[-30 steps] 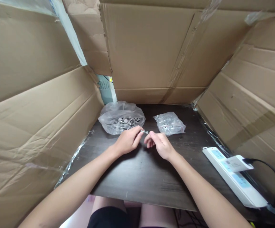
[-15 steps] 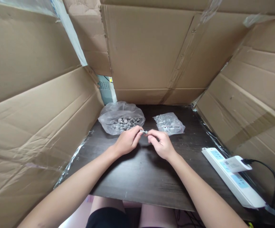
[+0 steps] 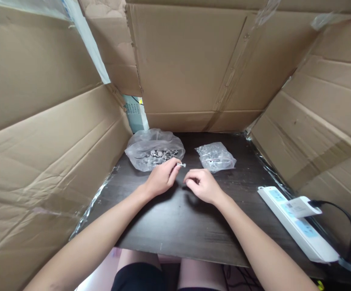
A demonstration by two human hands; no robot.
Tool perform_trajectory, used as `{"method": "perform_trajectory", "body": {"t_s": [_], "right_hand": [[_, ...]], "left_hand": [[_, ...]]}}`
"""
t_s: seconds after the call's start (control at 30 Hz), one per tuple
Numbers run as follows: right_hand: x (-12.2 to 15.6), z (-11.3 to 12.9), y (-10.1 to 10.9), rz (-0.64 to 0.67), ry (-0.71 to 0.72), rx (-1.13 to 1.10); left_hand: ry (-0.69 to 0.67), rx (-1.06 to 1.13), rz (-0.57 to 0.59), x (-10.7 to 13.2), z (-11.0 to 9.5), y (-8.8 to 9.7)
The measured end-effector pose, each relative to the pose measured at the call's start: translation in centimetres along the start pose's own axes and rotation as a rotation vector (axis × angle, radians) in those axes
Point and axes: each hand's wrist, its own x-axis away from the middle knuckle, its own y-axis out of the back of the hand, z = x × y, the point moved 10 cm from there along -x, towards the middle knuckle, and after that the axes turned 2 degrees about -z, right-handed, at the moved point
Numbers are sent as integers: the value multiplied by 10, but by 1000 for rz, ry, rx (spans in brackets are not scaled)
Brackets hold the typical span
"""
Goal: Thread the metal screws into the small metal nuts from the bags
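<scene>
My left hand (image 3: 162, 176) pinches a small silvery bolt (image 3: 181, 165) between thumb and fingers. The bolt's end with a wider piece points right, out past the fingertips. To the right and slightly nearer me, my right hand (image 3: 203, 186) is apart from the bolt. Its fingers are loosely curled, with a gap to the thumb and nothing visible between them. Just behind my left hand sits an open clear plastic bag (image 3: 135, 155) full of loose metal hardware (image 3: 160, 154). A smaller clear bag (image 3: 216, 155) of small shiny parts lies beyond my right hand.
The dark wooden table (image 3: 175, 226) has cardboard walls (image 3: 193, 60) at the back and both sides. A white power strip (image 3: 302, 230) lies along the right edge, with a white plug-in adapter (image 3: 302, 207) and black cable (image 3: 349, 220).
My right hand has let go of the bolt's end and drawn slightly down towards me. My left hand still holds the bolt in nearly the same place.
</scene>
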Motion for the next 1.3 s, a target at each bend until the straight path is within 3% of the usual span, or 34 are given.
{"method": "perform_trajectory", "body": {"t_s": [0.07,0.3,0.7,0.97,1.3], "right_hand": [[0,-5,-5,35,-35,32],[0,-12,12,-145,-108,-187],[-1,-10,2,-78,-93,-159],[0,-10,6,-145,-80,-172],[0,-6,5,-124,-52,-119]], "left_hand": [[-3,-5,-12,0,0,1],[-5,0,44,0,-1,-3],[31,55,145,1,2,-15],[39,23,144,0,3,-15],[50,83,137,2,0,-13]]}}
